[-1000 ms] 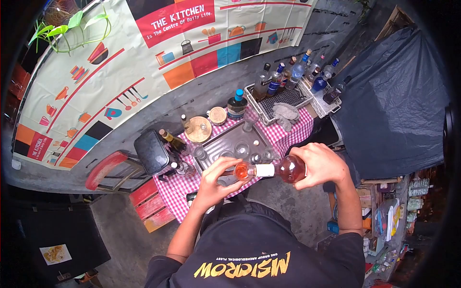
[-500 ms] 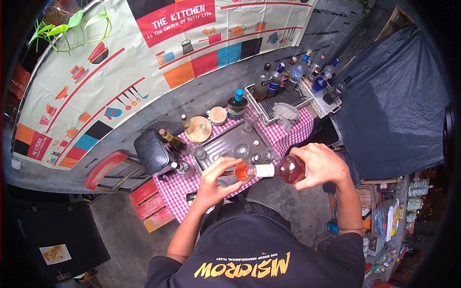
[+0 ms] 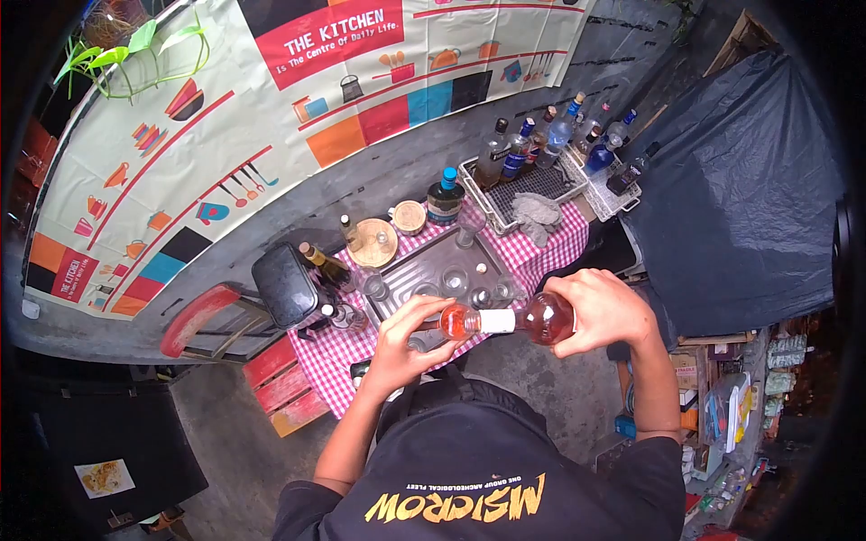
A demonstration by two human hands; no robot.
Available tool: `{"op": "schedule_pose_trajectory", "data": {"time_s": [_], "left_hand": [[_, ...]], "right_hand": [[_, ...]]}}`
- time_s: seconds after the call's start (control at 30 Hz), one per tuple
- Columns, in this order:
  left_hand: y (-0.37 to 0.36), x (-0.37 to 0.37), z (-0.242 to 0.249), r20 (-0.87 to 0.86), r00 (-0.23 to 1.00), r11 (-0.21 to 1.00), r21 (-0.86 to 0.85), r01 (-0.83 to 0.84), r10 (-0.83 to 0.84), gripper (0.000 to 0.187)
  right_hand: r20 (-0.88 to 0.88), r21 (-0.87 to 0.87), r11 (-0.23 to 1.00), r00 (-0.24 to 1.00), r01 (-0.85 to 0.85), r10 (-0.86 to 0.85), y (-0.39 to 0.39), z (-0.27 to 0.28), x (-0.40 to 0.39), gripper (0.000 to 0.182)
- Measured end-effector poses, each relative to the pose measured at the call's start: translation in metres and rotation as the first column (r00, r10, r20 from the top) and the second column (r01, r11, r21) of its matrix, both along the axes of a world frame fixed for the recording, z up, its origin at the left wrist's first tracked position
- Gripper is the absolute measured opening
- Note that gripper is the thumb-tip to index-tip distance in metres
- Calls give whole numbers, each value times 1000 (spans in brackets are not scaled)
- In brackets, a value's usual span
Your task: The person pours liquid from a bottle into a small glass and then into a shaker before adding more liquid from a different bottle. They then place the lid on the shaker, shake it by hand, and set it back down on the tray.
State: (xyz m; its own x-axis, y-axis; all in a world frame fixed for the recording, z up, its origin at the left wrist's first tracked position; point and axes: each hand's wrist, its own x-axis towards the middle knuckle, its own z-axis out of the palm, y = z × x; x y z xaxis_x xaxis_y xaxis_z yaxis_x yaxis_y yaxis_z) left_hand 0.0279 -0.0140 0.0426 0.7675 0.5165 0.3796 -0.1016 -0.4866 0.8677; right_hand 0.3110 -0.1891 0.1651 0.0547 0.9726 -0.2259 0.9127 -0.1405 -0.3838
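Observation:
My left hand curls its fingers and thumb around a small clear glass with orange-red liquid in it. In my right hand is a round-bodied bottle of darker red liquid, tipped on its side. The bottle's pale neck points left, with its mouth at the glass. Both are held up in front of my chest, over the near side of the table. Below and beyond them, a grey ribbed tray carries several glasses, among them a tumbler.
A pink checked cloth covers the table. Behind the tray stand a dark bottle with a blue cap, a woven round mat and a mug. A crate of bottles and a grey rag lie right; a wine bottle stands left.
The orange-red liquid fills more of the visible glass than before. Both hands and the tilted bottle have stayed nearly in place.

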Motion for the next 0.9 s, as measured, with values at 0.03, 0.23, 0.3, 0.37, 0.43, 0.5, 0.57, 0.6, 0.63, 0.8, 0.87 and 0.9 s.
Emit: {"op": "schedule_pose_trajectory", "data": {"time_s": [0.03,0.23,0.3,0.37,0.43,0.5,0.57,0.6,0.63,0.8,0.87,0.9], "left_hand": [[0,0,1,-1,1000,1000,2,3,-3,62],[-2,-2,8,-26,999,998,-46,35,-37,59],[-2,-3,8,-20,999,999,-33,41,-42,59],[-2,-2,8,-10,999,999,-31,30,-30,60],[-4,-1,6,5,1000,999,-42,4,-4,60],[-2,-3,8,-12,999,999,-29,33,-33,60],[-2,-4,10,-19,999,999,-27,46,-47,59],[-2,-4,10,-17,999,998,-32,45,-45,59],[-3,-4,11,-15,999,998,-38,44,-44,59],[-3,-7,11,4,1000,998,-64,10,-10,58],[-3,-8,10,12,1000,997,-73,-4,5,58],[-3,-9,8,11,1000,997,-70,-13,14,58]], "right_hand": [[7,8,1000,1000,-3,3,0,0,0,59],[11,18,1000,1000,-14,14,-2,-3,0,60],[-4,8,1000,1000,-14,14,-2,-1,0,60],[-2,-1,1000,1000,-13,13,-1,0,0,60],[5,1,1000,1000,-12,12,-2,0,0,60],[14,14,1000,1000,-13,13,-3,0,-1,61],[7,-76,997,1000,3,-3,-1,5,-2,67],[5,-120,993,1000,11,-11,-1,7,-2,70],[-3,-103,995,1000,11,-12,-1,5,-2,69],[-126,-63,998,992,20,-28,-3,-4,-1,69],[-185,-7,1000,983,11,-12,-6,-14,1,68],[-213,22,1000,977,8,-3,-8,-19,3,68]]}}
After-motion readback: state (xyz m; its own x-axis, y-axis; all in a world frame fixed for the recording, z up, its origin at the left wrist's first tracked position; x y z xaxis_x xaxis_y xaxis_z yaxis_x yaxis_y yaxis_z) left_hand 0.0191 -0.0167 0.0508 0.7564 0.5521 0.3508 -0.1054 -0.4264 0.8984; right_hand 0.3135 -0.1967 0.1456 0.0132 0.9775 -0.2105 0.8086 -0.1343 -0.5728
